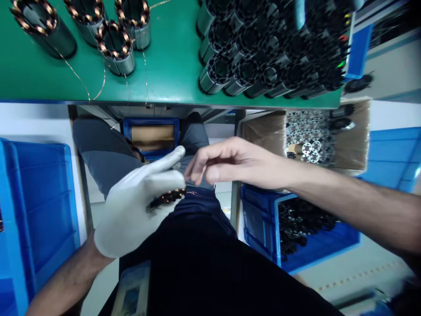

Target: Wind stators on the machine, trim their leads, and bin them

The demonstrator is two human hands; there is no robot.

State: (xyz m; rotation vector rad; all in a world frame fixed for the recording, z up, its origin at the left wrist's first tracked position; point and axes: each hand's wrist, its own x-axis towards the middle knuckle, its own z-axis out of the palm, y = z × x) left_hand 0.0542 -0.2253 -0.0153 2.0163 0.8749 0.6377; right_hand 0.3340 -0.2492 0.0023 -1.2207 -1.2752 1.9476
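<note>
My left hand [141, 206], in a white glove, is wrapped round a wound motor stator [167, 197]. Copper coils show at the stator's end, and the glove hides most of its body. Close beside it is my right hand [230, 162], bare, with fingers curled and fingertips near the glove. Whatever the right fingers may pinch is too small and blurred to make out. A fine copper wire [193, 193] sticks out from the stator below the right fingertips. Both hands are above my lap, in front of the green table [171, 74].
Several copper-wound stators [116, 48] with loose wire ends stand on the table's left. Rows of unwound stators [217, 74] fill its right. Below are a cardboard box [263, 127] of metal cores, a blue crate [263, 219] of black parts, and a blue bin [46, 188] at left.
</note>
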